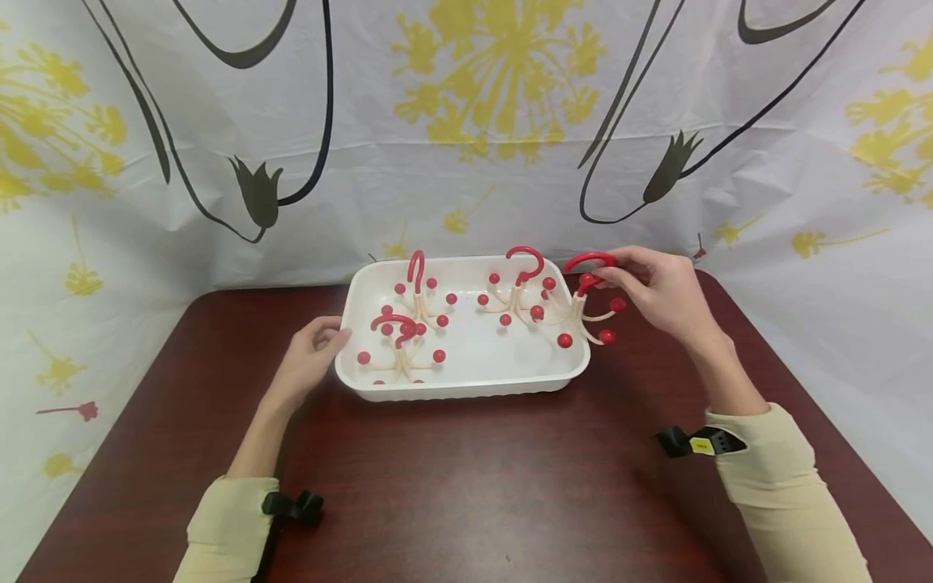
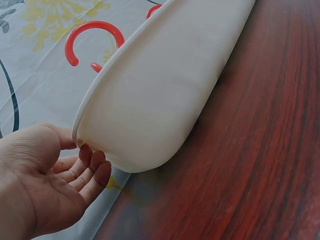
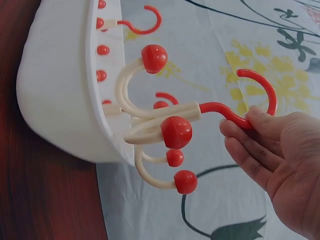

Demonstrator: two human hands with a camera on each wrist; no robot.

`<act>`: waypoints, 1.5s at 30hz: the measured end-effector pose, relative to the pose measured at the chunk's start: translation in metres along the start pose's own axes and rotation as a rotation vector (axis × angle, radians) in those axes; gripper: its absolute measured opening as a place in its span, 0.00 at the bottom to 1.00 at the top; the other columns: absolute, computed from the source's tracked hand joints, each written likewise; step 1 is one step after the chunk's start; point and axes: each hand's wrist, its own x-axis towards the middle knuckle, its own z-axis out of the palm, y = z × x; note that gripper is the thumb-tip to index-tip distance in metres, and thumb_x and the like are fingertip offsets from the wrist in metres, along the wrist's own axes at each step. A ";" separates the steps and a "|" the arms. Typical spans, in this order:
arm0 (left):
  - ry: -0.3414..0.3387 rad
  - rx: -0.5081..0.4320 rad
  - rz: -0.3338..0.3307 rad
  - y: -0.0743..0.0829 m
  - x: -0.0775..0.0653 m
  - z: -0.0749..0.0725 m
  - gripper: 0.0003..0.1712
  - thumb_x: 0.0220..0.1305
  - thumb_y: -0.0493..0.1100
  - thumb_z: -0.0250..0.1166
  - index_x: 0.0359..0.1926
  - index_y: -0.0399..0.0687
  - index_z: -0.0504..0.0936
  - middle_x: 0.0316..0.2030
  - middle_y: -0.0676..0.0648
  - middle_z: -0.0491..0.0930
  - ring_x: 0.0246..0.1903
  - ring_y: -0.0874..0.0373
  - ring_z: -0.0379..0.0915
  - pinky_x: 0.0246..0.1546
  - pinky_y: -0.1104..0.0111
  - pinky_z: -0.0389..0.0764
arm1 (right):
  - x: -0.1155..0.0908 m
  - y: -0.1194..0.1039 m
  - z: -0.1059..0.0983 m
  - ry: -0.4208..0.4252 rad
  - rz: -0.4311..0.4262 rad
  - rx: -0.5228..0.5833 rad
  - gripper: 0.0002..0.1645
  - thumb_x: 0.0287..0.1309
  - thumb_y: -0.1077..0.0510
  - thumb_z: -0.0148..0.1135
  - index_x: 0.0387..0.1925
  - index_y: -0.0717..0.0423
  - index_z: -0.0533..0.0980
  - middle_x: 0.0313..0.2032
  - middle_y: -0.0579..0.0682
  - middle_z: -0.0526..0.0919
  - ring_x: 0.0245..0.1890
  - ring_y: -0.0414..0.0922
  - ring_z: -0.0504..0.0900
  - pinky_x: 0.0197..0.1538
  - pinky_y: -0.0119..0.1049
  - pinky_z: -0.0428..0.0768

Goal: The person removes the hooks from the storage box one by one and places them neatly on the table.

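Note:
A white rectangular tray stands on the table. My left hand grips its left end, with the thumb at the rim and curled fingers against the outer wall in the left wrist view. Between thumb and fingers, my right hand pinches the red hook of a multi-prong hanging hook. This piece has curved cream arms tipped with red balls, and in the head view it overlaps the tray's right end. Three similar hanging hooks sit inside: one at the back left, one front left, one right of middle.
The dark red-brown table stretches in front of the tray. Behind and at both sides hangs a white sheet with yellow and dark plant prints. Each wrist wears a black strap-on camera, such as the left camera.

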 end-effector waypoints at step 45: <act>0.001 -0.040 0.026 -0.004 0.001 0.002 0.28 0.77 0.52 0.56 0.68 0.37 0.69 0.49 0.34 0.78 0.44 0.50 0.78 0.41 0.75 0.78 | 0.003 0.099 0.007 0.035 0.267 -0.149 0.10 0.65 0.62 0.67 0.42 0.67 0.83 0.34 0.64 0.88 0.28 0.42 0.87 0.24 0.22 0.68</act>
